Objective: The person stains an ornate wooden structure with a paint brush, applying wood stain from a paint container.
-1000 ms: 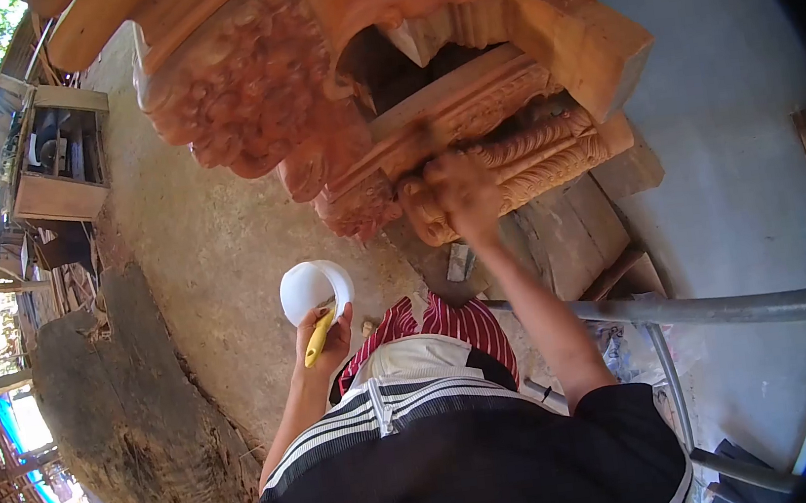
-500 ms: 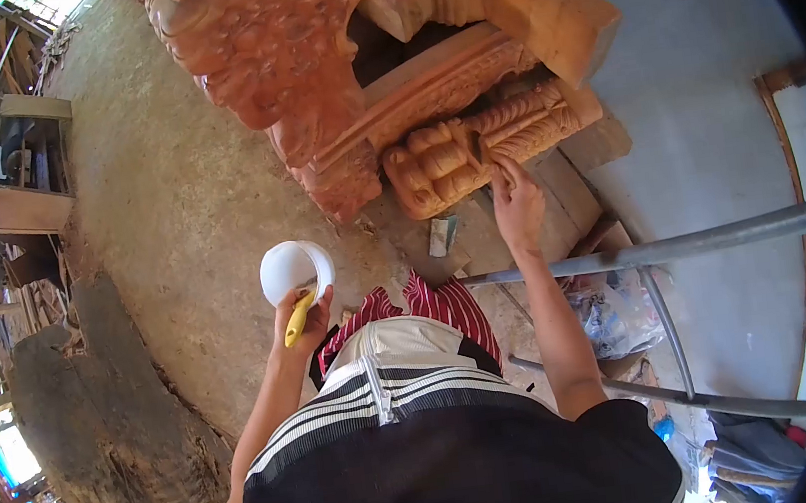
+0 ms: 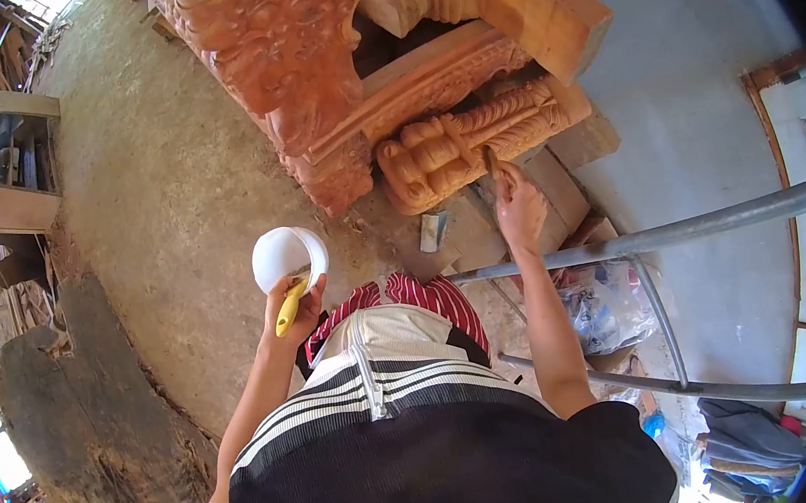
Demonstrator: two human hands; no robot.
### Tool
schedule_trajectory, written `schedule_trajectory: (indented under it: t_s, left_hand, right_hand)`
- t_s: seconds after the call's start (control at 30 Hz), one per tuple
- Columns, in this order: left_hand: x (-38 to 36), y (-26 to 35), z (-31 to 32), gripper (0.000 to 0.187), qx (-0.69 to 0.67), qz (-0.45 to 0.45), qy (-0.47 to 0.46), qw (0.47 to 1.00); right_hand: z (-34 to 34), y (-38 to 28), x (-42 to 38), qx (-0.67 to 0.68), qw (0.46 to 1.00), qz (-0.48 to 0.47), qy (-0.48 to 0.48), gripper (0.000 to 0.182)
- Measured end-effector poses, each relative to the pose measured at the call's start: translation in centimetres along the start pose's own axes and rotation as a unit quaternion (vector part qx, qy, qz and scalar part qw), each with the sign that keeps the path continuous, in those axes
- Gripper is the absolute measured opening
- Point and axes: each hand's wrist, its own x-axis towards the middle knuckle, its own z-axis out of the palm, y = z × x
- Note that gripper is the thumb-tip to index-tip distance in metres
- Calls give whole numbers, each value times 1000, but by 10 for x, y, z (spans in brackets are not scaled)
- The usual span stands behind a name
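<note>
A white round container (image 3: 276, 254) is held in my left hand (image 3: 300, 308), along with a yellow-handled tool (image 3: 290, 306) whose far end lies inside it. My right hand (image 3: 521, 210) is closed around a thin brown tool (image 3: 489, 162), which looks like a brush. Its tip is at the edge of a carved orange-brown wooden piece (image 3: 432, 159) with rounded lobes and twisted ridges. That carved piece lies beside a larger ornate wooden carving (image 3: 286, 51).
A grey metal rail (image 3: 699, 230) crosses on the right, above plastic bags (image 3: 609, 317). A small box (image 3: 433, 231) lies on the floor near my legs. A dark wooden slab (image 3: 83, 407) and a wooden cabinet (image 3: 15, 208) are at the left.
The view has shifted slightly. The brown tool in my right hand now shows more clearly, beside the lower edge of the carved piece. My left hand still holds the container and yellow-handled tool.
</note>
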Motion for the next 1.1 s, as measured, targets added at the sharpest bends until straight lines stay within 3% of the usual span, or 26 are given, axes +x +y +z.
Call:
schedule_trajectory:
  t_s: [0.03, 0.1, 0.13, 0.2, 0.23, 0.3, 0.33, 0.4, 0.43, 0.47, 0.53, 0.57, 0.63, 0.7, 0.77, 0.83, 0.97, 1.03, 1.07, 1.1]
  left_hand:
    - [1, -1, -2, 28, 1, 10, -3, 1000]
    - [6, -1, -8, 28, -10, 0, 10, 1000]
    - [9, 0, -9, 29, -21, -4, 22, 1000]
    - [8, -1, -10, 28, -27, 0, 21, 999]
    - [6, -2, -8, 27, -31, 2, 24, 999]
    - [7, -4, -6, 25, -45, 1, 25, 999]
    - [10, -3, -7, 25, -44, -2, 24, 999]
    - [14, -3, -6, 24, -50, -24, 7, 998]
    - [14, -5, -3, 27, -41, -17, 8, 999]
    - [14, -6, -1, 27, -37, -18, 5, 999]
    - [12, -10, 6, 31, -31, -12, -13, 999]
    - [12, -11, 7, 33, -32, -13, -12, 999]
    - [16, -12, 6, 32, -27, -18, -7, 999]
    - [18, -13, 8, 31, -35, -25, 9, 999]
    - [17, -15, 11, 31, -27, -10, 9, 1000]
    - [12, -17, 11, 31, -18, 6, 14, 1000]
    - [13, -18, 11, 31, -50, 12, 32, 998]
    - [12, -24, 15, 30, -64, 19, 63, 996]
    - [12, -26, 19, 30, -66, 18, 63, 996]
    - [11, -27, 22, 30, -64, 22, 60, 996]
  right_hand:
    - [0, -6, -2, -2, 1000, 0, 0, 21]
    - [1, -30, -13, -2, 983, 3, -182, 22]
    - [0, -41, -15, -2, 984, 2, -180, 22]
    - [-2, -58, -21, 294, 919, 39, -259, 20]
    - [-4, -59, -15, 293, 919, 40, -260, 20]
    - [-5, -59, 5, 208, 965, 71, -141, 21]
    - [3, -52, 14, 204, 966, 72, -139, 21]
    - [15, -42, 27, -60, 982, -58, -167, 24]
    - [18, -47, 26, -32, 966, -64, -250, 24]
    - [19, -51, 25, -33, 967, -61, -246, 24]
    - [4, -70, 28, 280, 912, -5, -300, 21]
    - [9, -68, 30, 278, 913, -1, -300, 21]
    - [31, -52, 44, 216, 961, -10, -172, 23]
    - [58, -13, 65, 337, 908, 59, -241, 24]
    - [61, 17, 89, 339, 912, 84, -216, 24]
    - [54, 34, 109, 138, 976, 73, -152, 25]
    - [71, 65, 118, 121, 990, 21, -61, 25]
    - [62, 46, 114, -110, 952, -68, -277, 25]
    - [64, 52, 116, -112, 951, -70, -278, 25]
    - [69, 60, 118, 15, 967, -32, -253, 24]
